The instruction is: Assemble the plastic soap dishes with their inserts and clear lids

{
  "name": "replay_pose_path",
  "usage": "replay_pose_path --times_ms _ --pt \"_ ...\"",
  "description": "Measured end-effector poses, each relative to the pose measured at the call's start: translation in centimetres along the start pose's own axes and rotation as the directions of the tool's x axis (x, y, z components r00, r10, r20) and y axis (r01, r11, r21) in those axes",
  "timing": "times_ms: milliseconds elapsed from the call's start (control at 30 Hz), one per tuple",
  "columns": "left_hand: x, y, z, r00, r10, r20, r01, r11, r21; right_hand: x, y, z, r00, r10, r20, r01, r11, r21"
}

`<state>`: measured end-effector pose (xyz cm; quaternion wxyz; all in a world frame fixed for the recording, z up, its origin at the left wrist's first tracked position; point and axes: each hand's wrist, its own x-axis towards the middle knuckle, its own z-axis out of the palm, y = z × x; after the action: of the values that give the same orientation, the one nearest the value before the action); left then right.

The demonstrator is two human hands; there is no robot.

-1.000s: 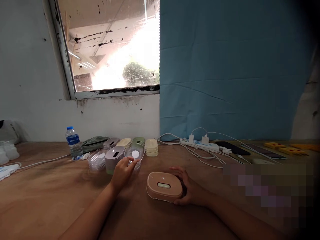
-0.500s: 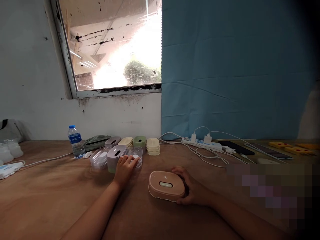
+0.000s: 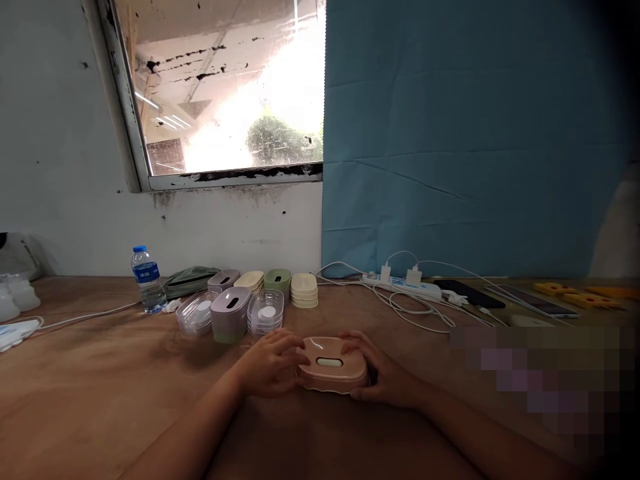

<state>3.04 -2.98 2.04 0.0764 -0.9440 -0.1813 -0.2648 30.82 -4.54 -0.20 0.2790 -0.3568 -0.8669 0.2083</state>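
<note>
A pink oval lid with a slot point(image 3: 345, 363) lies on the brown table in front of me. Something cream shows through its slot, and a thin pale edge runs along its bottom. Around its right end my right hand point(image 3: 383, 373) is closed, fingers on top and thumb at the near side. My left hand point(image 3: 275, 363) has its fingertips over the left end, and its thumb is blurred. Behind the left hand stand a tall purple slotted box point(image 3: 230, 323) with a green lower edge and stacks of clear plastic trays point(image 3: 266, 313) point(image 3: 194, 315).
Cream stacked pieces point(image 3: 305, 291), a green slotted box point(image 3: 279, 283) and a grey-green pouch point(image 3: 187, 282) stand by the wall. A water bottle point(image 3: 149, 280) is at left. A power strip point(image 3: 405, 287) with loose cables and phones point(image 3: 470, 293) lies at back right.
My left hand has moved right and nearer, from the clear trays to the left end of the pink lid. My right hand stays on the lid's right end.
</note>
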Motion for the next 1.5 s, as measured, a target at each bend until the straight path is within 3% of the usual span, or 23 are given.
replay_pose_path --times_ms 100,333,567,667,900,1000,1067,1200,1333,1400,1500 --pt "0.6 0.7 0.4 0.994 0.012 0.107 0.011 0.977 -0.214 0.0 0.0 -0.1 1.0 -0.02 0.021 0.02 1.0 -0.02" --pt "-0.1 -0.4 1.2 0.973 -0.2 0.114 0.23 0.854 -0.466 -0.4 0.3 0.2 0.997 -0.067 -0.041 0.065 0.996 -0.06" --pt "-0.2 0.1 2.1 0.935 -0.326 0.139 0.312 0.572 -0.759 -0.6 0.4 0.5 0.989 -0.133 -0.059 0.129 0.99 -0.058" --pt "-0.3 -0.2 2.6 0.924 -0.347 0.163 0.332 0.512 -0.792 -0.5 0.4 0.6 0.989 -0.136 -0.049 0.13 0.986 -0.108" --pt "-0.3 -0.6 2.5 0.931 -0.315 0.187 0.336 0.532 -0.778 -0.4 0.0 0.5 0.982 -0.185 -0.05 0.171 0.964 -0.204" --pt "-0.3 -0.6 2.6 0.93 -0.315 0.188 0.339 0.54 -0.77 -0.4 0.4 0.2 0.965 -0.194 -0.174 0.161 0.969 -0.19" --pt "-0.3 -0.6 2.7 0.909 -0.375 0.184 0.38 0.562 -0.734 -0.3 0.7 0.0 0.943 -0.157 -0.293 0.119 0.982 -0.144" --pt "-0.2 -0.2 2.7 0.877 -0.461 0.134 0.448 0.687 -0.572 0.4 1.7 -0.5 0.865 0.055 -0.499 -0.095 0.994 -0.056" --pt "0.1 0.5 2.0 0.91 -0.369 0.186 0.414 0.824 -0.386 0.8 3.4 -0.8 0.788 0.202 -0.581 -0.267 0.963 -0.028" --pt "0.1 0.6 1.5 0.932 -0.296 0.21 0.355 0.862 -0.361 0.8 3.9 -0.9 0.792 0.214 -0.571 -0.29 0.956 -0.043" --pt "0.1 0.6 1.2 0.967 -0.164 0.197 0.228 0.899 -0.373 1.3 3.5 -1.2 0.838 0.195 -0.51 -0.273 0.958 -0.083"
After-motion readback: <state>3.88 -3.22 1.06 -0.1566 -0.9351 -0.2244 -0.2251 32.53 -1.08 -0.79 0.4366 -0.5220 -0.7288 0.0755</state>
